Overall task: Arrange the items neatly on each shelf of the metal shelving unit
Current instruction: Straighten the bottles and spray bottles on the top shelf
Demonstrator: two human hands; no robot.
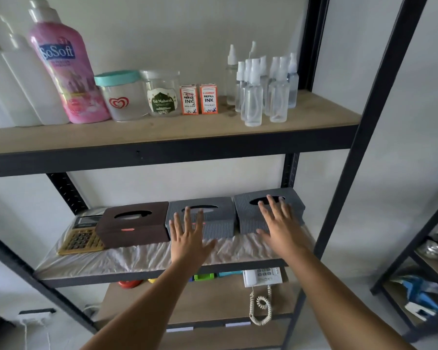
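Observation:
On the middle shelf (142,258), covered with crinkled plastic, stand a brown tissue box (134,224), a grey tissue box (220,218) and a second grey tissue box (248,213) in a row. My left hand (187,238) is spread with straight fingers in front of the middle grey box. My right hand (278,223) is spread over the front of the right grey box; whether either hand touches its box I cannot tell. A calculator (81,238) lies left of the brown box.
The top shelf (162,135) carries white bottles, a pink SoSoft bottle (63,72), two jars, two ink boxes (199,99) and several clear spray bottles (263,89). A telephone (262,276) with coiled cord sits on the shelf below. Another rack (415,286) stands at right.

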